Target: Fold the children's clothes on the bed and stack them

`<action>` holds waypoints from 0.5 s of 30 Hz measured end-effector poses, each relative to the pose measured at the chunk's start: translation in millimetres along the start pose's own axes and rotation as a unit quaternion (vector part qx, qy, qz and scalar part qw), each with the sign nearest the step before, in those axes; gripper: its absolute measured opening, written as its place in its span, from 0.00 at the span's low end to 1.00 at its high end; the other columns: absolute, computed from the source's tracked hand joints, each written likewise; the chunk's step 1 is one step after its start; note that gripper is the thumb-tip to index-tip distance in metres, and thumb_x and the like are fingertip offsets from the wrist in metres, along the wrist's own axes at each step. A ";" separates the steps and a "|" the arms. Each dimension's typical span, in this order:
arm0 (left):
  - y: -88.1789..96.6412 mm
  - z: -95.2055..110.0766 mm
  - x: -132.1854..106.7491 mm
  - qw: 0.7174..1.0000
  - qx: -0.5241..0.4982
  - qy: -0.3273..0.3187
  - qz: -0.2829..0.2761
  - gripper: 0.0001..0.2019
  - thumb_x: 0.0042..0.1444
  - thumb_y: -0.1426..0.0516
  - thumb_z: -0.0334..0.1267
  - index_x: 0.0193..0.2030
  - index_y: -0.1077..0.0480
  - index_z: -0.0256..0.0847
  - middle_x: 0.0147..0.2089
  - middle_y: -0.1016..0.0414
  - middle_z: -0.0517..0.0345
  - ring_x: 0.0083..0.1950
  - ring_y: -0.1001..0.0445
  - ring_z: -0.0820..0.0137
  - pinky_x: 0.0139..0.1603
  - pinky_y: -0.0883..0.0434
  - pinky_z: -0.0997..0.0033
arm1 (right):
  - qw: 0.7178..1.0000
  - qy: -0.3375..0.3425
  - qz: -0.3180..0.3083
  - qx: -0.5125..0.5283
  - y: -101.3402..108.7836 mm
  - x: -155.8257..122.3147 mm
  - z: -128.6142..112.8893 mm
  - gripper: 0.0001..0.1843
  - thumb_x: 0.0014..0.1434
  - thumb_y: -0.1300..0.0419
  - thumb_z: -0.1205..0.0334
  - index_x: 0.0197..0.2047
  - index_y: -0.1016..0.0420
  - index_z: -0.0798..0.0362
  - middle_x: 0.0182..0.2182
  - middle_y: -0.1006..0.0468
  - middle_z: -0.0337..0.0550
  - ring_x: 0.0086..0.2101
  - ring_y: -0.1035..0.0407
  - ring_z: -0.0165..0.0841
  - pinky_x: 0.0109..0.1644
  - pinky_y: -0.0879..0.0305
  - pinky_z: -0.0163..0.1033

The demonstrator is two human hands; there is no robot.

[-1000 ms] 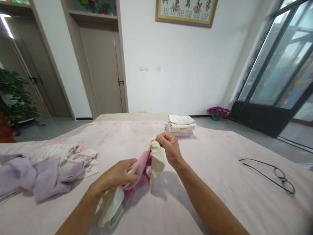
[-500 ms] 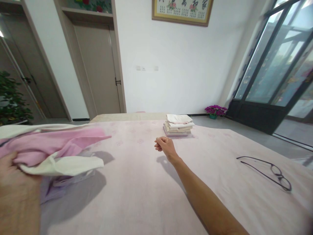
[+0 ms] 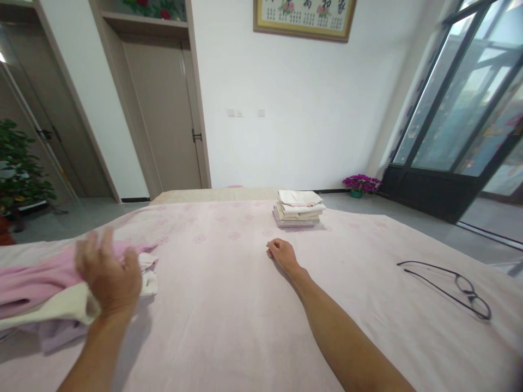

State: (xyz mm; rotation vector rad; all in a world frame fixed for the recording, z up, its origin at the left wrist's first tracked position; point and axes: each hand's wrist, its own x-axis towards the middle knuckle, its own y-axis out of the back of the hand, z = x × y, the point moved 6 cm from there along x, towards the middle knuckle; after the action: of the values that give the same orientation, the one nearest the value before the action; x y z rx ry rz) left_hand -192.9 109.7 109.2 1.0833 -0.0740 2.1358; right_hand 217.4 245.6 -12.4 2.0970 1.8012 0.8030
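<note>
My left hand (image 3: 107,275) hovers with its fingers spread just over a pink and cream cloth (image 3: 38,288), which lies on a heap of loose cloths at the left of the pale pink bed cover (image 3: 229,305). It holds nothing. My right hand (image 3: 281,255) rests on the cover near the middle, fingers curled in loosely with nothing in them.
A neat stack of folded cloths (image 3: 298,208) sits at the far side of the cover. A pair of glasses (image 3: 453,288) lies at the right. Beyond are a door (image 3: 163,114), a potted plant (image 3: 20,169) at left and glass doors (image 3: 461,120) at right.
The pink and cream cloth, held in both hands a second ago, was swung left by my left hand and now lies released on the heap. My right hand let go and sank onto the cover.
</note>
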 end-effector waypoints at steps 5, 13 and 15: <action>-95.9 21.1 -60.1 0.972 0.156 -0.105 -0.138 0.29 0.66 0.56 0.47 0.70 0.44 0.39 0.73 0.47 0.45 0.76 0.60 0.51 0.72 0.55 0.45 | 0.999 -0.007 0.040 -0.008 6.4 1.7 5.9 0.15 0.60 0.50 0.55 0.34 0.25 0.53 0.29 0.20 0.40 0.27 0.27 0.30 0.37 0.35 0.34; -142.9 -24.4 -111.1 0.885 0.320 -0.065 -0.333 0.31 0.67 0.58 0.50 0.71 0.43 0.36 0.71 0.44 0.37 0.74 0.54 0.44 0.69 0.53 0.43 | 0.978 0.034 0.168 -0.121 34.0 10.5 -4.6 0.21 0.62 0.53 0.62 0.55 0.29 0.55 0.52 0.24 0.50 0.49 0.31 0.36 0.55 0.38 0.41; -146.9 -30.2 -113.4 0.866 0.338 -0.060 -0.363 0.31 0.66 0.56 0.52 0.70 0.41 0.38 0.72 0.44 0.37 0.73 0.52 0.43 0.68 0.52 0.42 | 0.964 0.064 0.199 -0.166 44.8 19.3 -15.9 0.22 0.62 0.53 0.64 0.57 0.30 0.57 0.55 0.27 0.53 0.55 0.36 0.38 0.61 0.43 0.42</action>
State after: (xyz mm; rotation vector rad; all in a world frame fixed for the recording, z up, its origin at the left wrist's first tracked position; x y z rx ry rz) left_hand -77.9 162.2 -30.0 1.3411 0.9472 1.3987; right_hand 246.8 253.1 28.9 2.2392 1.1961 1.2681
